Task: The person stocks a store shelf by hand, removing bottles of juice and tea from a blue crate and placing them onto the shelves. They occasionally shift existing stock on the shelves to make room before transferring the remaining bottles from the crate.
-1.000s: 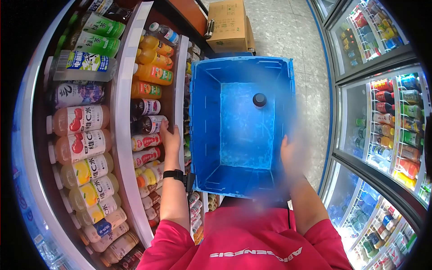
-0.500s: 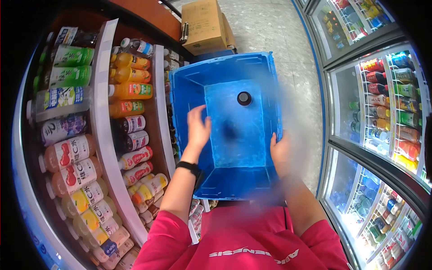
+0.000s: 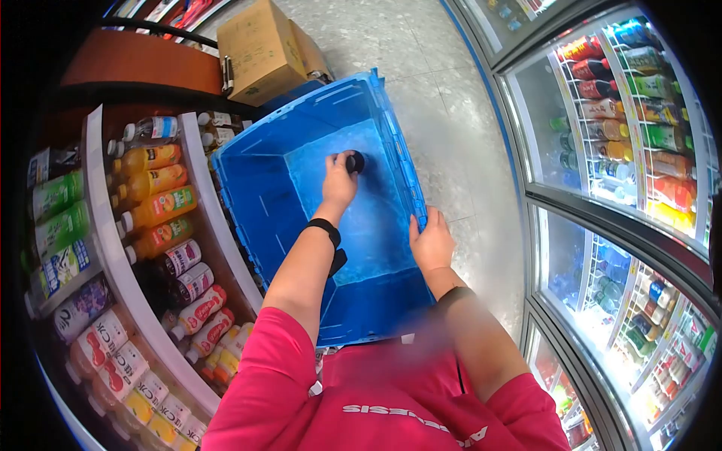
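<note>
My left hand [image 3: 341, 184], with a black band on its wrist, reaches down into the blue crate [image 3: 263, 199]. Its fingers are closed round a dark bottle [image 3: 356, 161], seen from above, at the far part of the crate floor. Most of the bottle's near side is hidden by the fingers. At the crate's right rim, my right hand [image 3: 433, 239] grips the edge, fingers outside and thumb near the inner side.
On the left, shelves hold orange drink bottles [image 3: 162, 207] and several other drinks. A cardboard box [image 3: 259, 52] stands beyond the crate. Glass-door coolers [image 3: 617, 218] full of bottles line the right, past the tiled floor [image 3: 481, 143].
My left hand has moved from above the crate's left side down to the dark bottle and closed on it. The view has turned, and my right hand stays at the right rim.
</note>
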The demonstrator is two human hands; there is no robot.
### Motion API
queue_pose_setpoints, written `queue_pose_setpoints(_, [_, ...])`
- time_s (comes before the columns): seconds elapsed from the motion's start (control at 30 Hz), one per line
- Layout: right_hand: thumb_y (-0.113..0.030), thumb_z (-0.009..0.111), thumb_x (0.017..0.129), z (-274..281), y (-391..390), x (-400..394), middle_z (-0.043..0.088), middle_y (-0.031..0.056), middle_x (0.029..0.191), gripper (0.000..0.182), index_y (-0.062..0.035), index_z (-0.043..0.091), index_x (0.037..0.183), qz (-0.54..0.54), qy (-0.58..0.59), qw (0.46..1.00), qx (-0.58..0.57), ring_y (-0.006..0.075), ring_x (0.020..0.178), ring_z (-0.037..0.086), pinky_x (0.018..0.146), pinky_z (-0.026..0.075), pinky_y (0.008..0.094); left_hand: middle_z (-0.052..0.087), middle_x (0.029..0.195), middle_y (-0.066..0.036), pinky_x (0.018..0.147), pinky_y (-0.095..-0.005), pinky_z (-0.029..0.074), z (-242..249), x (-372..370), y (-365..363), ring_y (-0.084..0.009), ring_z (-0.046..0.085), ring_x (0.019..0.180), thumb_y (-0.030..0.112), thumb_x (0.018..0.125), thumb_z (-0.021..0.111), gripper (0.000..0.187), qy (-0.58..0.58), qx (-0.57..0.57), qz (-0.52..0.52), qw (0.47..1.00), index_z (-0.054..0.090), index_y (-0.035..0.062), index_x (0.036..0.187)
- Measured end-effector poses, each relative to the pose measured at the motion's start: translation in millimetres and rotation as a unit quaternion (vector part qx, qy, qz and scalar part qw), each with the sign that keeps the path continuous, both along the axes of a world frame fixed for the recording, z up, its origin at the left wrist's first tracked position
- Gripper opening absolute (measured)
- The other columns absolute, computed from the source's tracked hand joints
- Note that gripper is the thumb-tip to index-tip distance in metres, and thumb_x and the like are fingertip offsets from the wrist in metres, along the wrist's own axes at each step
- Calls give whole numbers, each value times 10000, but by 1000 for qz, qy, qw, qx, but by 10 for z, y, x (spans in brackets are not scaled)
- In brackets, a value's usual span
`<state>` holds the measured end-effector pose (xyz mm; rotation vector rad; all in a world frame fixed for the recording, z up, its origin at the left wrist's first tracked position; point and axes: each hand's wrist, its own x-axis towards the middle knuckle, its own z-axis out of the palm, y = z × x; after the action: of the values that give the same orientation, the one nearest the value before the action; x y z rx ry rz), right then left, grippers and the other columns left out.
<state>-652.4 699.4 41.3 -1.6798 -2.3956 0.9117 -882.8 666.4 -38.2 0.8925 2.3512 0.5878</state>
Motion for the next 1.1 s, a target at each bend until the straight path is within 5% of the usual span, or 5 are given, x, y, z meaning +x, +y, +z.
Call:
queue_pose_setpoints(0.07, [-254, 599, 917, 11, 5, -1, 627, 157, 1034, 315, -55, 547, 1156, -4, -2, 1000, -6, 360, 955, 630, 781, 543, 450, 466, 1233, -165, 901, -431, 529, 46, 43, -6, -397, 570, 1098, 33, 734, 764, 469, 29, 6, 15, 999, 565, 151, 1143])
queue_pose_setpoints(0.3, [-268, 583, 929, 86, 25, -24, 619, 166, 1063, 311, -55, 543, 1152, -10, -14, 998, -56, 369, 970, 623, 791, 539, 452, 483, 1179, -138, 834, -462, 544, 227, 144, -265, -400, 623, 964, 37, 729, 742, 387, 27, -27, 56, 998, 610, 177, 1065])
queue_pose_setpoints(0.7, [-298, 559, 937, -195, -3, 39, 620, 158, 1046, 290, -68, 542, 1112, 10, 23, 1000, -19, 379, 931, 624, 764, 517, 478, 465, 1107, -77, 667, -242, 571, 1882, -66, -1394, -149, 646, 789, -3, 771, 772, 306, 58, 283, 261, 921, 679, 64, 1054])
queue_pose_setpoints(0.9, [-298, 554, 940, -15, 12, 1, 623, 170, 1041, 302, -55, 533, 1117, 14, -16, 1000, -23, 383, 927, 629, 753, 518, 482, 384, 1190, -67, 869, -274, 569, 2333, -333, -1978, -207, 622, 1001, -34, 823, 732, 342, 233, 346, 337, 844, 605, -29, 1141])
queue_pose_setpoints(1.1, [-314, 550, 940, 16, -6, -5, 621, 176, 1068, 326, -44, 527, 1121, 25, -31, 998, 50, 383, 961, 627, 775, 523, 476, 507, 1094, -105, 742, -274, 529, 2365, -626, -2326, -180, 630, 836, 166, 820, 767, 335, 353, 194, 401, 823, 676, 129, 1140])
